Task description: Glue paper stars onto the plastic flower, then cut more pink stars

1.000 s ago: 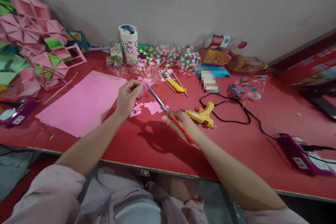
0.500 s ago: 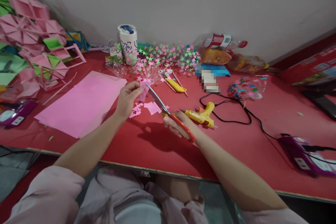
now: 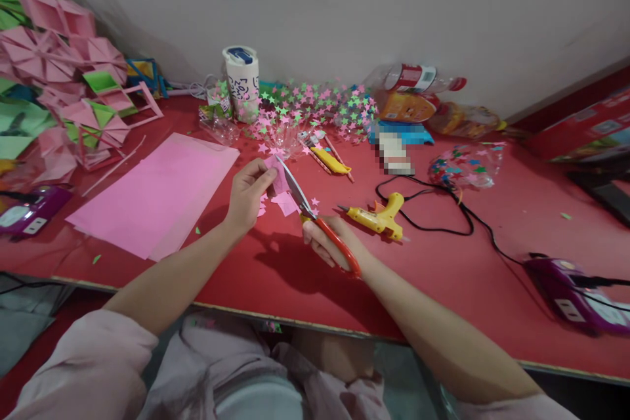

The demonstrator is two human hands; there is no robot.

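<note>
My left hand [image 3: 250, 191] pinches a small piece of pink paper [image 3: 277, 175] between thumb and fingers. A pair of scissors [image 3: 335, 241] with red-orange handles is gripped in my right hand [image 3: 325, 243]. Its blades point up and to the left, with the tip at the paper's right edge. Whether the blades are cutting into the paper I cannot tell. Below the paper, pink scraps [image 3: 287, 205] lie on the red table [image 3: 275, 289]. Large pink sheets [image 3: 157, 197] rest to the left of my left hand.
A yellow glue gun [image 3: 378, 216] lies right of the scissors, its black cord looping to a purple power strip [image 3: 566, 292]. Behind stand a white tumbler [image 3: 242, 82] and bags of star confetti [image 3: 315, 108]. Bottles [image 3: 418, 77] lie at the wall; folded paper models [image 3: 73, 72] pile up left.
My left hand has moved slightly right and down with the pink paper, which is turned a little. The scissors have shifted slightly, their handles lower and further left.
</note>
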